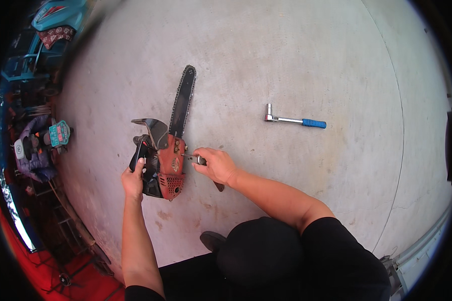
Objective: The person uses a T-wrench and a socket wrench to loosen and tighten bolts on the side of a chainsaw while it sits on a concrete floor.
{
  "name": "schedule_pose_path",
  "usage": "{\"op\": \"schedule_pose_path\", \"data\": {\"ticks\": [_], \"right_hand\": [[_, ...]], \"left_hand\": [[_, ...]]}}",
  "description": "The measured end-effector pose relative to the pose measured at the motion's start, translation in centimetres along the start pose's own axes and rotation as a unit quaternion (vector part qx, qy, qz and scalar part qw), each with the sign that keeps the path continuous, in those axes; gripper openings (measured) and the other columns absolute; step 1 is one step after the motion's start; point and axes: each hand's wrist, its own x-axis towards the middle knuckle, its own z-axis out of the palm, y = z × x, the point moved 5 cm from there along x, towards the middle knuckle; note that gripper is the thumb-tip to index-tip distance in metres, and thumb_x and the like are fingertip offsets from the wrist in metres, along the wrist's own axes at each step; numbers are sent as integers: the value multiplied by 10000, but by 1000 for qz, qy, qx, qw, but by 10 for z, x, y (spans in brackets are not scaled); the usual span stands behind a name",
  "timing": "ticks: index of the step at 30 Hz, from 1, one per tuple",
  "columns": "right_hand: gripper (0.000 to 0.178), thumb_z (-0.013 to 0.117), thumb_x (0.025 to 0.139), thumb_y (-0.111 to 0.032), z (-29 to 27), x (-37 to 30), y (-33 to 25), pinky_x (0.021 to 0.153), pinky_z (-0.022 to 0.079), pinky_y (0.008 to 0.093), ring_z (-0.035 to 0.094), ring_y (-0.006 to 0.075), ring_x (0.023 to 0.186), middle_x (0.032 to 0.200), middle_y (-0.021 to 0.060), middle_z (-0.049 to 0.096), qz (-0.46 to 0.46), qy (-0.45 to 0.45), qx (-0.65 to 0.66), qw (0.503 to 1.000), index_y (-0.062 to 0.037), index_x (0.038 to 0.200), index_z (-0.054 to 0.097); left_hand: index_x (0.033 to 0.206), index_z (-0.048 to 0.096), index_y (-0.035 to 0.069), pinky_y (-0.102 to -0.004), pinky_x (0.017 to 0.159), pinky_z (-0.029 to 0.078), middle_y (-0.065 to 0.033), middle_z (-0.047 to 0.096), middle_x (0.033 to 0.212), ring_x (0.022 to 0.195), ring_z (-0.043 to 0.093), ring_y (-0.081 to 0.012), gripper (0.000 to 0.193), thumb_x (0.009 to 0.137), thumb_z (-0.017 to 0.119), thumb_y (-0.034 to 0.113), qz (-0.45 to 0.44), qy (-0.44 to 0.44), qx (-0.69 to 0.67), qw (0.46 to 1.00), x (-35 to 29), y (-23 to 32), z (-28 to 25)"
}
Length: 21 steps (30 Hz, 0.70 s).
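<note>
A chainsaw with a worn orange-red side cover lies on the concrete floor, its bar and chain pointing away from me. My left hand is closed around the black handle on the saw's left side. In my right hand is a screwdriver, its thin metal shaft directed left at the cover's right edge, close to the nuts. Whether the tip touches the saw is too small to tell. Partly under the right hand shows a brown, narrow piece whose kind I cannot make out.
To the right on the floor lies a socket wrench with a blue grip. A turquoise vehicle, a purple cloth bundle and a long wooden pole line the left side. My shoe is near the bottom.
</note>
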Motion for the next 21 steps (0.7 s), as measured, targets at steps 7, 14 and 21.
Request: {"op": "schedule_pose_path", "data": {"ticks": [7, 14, 21], "right_hand": [[324, 766, 877, -287, 2, -3, 5, 671, 551, 414, 673, 309, 700, 868, 130, 712, 42, 2, 34, 999, -112, 1137, 681], [329, 751, 881, -284, 4, -7, 11, 646, 543, 405, 669, 308, 660, 766, 140, 691, 99, -15, 48, 994, -121, 1159, 687], [342, 747, 874, -304, 4, -5, 10, 701, 553, 428, 690, 326, 721, 777, 145, 704, 183, -52, 86, 978, -122, 1160, 700]], "left_hand": [[841, 707, 48, -253, 550, 362, 58, 548, 699, 598, 446, -63, 339, 931, 790, 364, -2, 14, -42, 999, -12, -9, 1], [924, 732, 69, -236, 548, 327, 83, 520, 703, 594, 408, -41, 280, 963, 757, 345, 31, 32, -56, 997, -14, -20, 5], [934, 742, 59, -237, 547, 322, 87, 505, 700, 601, 399, -38, 285, 969, 748, 342, 28, 33, -39, 998, -13, -15, 3]]}}
